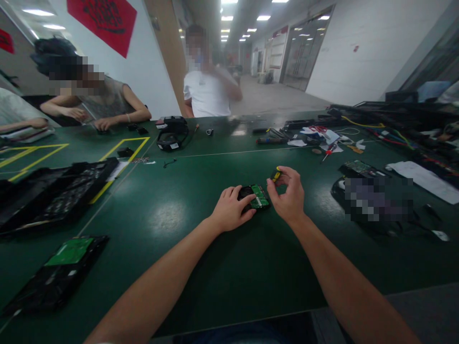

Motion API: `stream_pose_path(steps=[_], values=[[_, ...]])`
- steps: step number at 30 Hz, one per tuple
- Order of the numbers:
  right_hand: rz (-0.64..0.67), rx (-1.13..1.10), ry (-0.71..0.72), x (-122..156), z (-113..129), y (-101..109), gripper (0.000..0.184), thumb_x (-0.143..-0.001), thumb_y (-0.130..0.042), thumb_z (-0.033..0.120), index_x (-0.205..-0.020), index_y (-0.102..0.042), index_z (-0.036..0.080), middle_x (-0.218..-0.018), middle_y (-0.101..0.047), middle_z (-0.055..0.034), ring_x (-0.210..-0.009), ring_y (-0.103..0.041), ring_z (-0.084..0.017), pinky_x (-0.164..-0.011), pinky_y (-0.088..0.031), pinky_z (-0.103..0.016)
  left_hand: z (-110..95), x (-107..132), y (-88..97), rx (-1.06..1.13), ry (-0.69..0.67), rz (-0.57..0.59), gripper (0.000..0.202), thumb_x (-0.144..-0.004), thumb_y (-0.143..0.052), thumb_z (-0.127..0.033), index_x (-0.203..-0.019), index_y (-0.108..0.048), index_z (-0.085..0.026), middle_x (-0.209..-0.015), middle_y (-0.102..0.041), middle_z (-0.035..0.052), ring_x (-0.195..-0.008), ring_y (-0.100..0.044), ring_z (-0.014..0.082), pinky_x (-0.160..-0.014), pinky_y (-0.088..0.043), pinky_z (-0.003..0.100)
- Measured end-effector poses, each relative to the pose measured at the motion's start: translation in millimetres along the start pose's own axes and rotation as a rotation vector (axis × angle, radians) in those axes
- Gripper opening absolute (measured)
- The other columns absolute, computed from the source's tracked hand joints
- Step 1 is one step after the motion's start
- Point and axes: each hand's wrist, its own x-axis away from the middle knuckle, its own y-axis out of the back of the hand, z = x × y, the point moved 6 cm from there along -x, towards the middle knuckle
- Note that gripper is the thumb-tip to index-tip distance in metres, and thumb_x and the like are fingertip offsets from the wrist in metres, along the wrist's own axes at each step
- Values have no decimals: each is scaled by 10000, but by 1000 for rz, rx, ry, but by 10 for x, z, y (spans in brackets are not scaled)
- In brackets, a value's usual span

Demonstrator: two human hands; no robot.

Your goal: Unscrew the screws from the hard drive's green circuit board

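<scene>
A small hard drive [261, 195], black with a green circuit board face up, lies on the green tabletop in front of me. My left hand [234, 208] holds it down from the left, fingers over its top and thumb along the near edge. Just right of the drive, my right hand [289, 193] is raised a little above the table. Its thumb and fingertips pinch the black and yellow handle of a screwdriver [276, 175]. No shaft or tip can be made out.
At left lie an open black case [71, 196] and a black device with a green board [70, 253]. To the right are dark device parts [362, 167], a red screwdriver [328, 153] and tangled cables [380, 124]. A black strapped headset [172, 134] sits at the far edge; people are beyond.
</scene>
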Motion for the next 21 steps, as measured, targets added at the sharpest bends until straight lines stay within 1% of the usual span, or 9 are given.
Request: stream_pose_path(steps=[4,7,9,11,14,17,19,21], values=[[-7,26,10,-7,9,29,486,-949,-728,307,-1378,-500,307,-1224,-612,-77,-872,-665,-220,-710,-630,-412,-3,4,1,2,-2,2,569,-1004,-541,-597,-1512,-602,-348,-1562,-455,161,-1406,-435,414,-1149,-389,614],[5,-18,11,-8,17,30,473,-959,-695,279,-1385,-489,301,-1252,-620,-85,-891,-689,-221,-764,-639,-426,-2,5,1,11,1,0,571,-1006,-542,-589,-1520,-596,-347,-1566,-452,161,-1411,-430,414,-1151,-388,613],[29,-77,-8,-5,16,9,471,-979,-653,262,-1409,-465,295,-1304,-619,-98,-927,-714,-223,-820,-647,-437,1,5,-2,21,3,-3,571,-1005,-547,-587,-1523,-594,-352,-1570,-452,155,-1415,-425,410,-1154,-386,613],[33,-99,-36,-3,10,-2,472,-993,-634,265,-1426,-449,292,-1313,-624,-102,-936,-722,-224,-843,-650,-444,5,6,-9,28,4,-4,573,-1001,-553,-589,-1524,-594,-357,-1575,-451,148,-1419,-420,409,-1155,-385,615],[6,-28,-40,-15,14,20,477,-980,-680,303,-1412,-479,297,-1248,-630,-91,-903,-695,-229,-799,-651,-446,8,8,-19,27,2,-4,578,-1002,-551,-592,-1529,-589,-358,-1580,-446,149,-1417,-420,413,-1155,-382,623],[1,28,9,-38,41,52,476,-961,-725,324,-1390,-518,309,-1206,-618,-87,-915,-668,-244,-732,-644,-431,9,10,-19,19,-2,-7,576,-1011,-530,-594,-1532,-585,-356,-1577,-444,155,-1414,-422,415,-1154,-381,625],[14,32,30,-48,52,59,470,-967,-717,319,-1397,-527,311,-1207,-619,-92,-947,-669,-255,-736,-647,-435,4,11,-15,18,-7,-9,577,-1013,-523,-597,-1531,-588,-352,-1572,-444,157,-1415,-422,414,-1155,-382,620],[35,15,27,-46,52,45,463,-991,-671,306,-1426,-513,308,-1257,-621,-106,-984,-686,-262,-786,-657,-456,-1,10,-11,23,-8,-9,577,-1013,-524,-599,-1531,-590,-354,-1568,-450,154,-1411,-427,410,-1158,-382,616]])
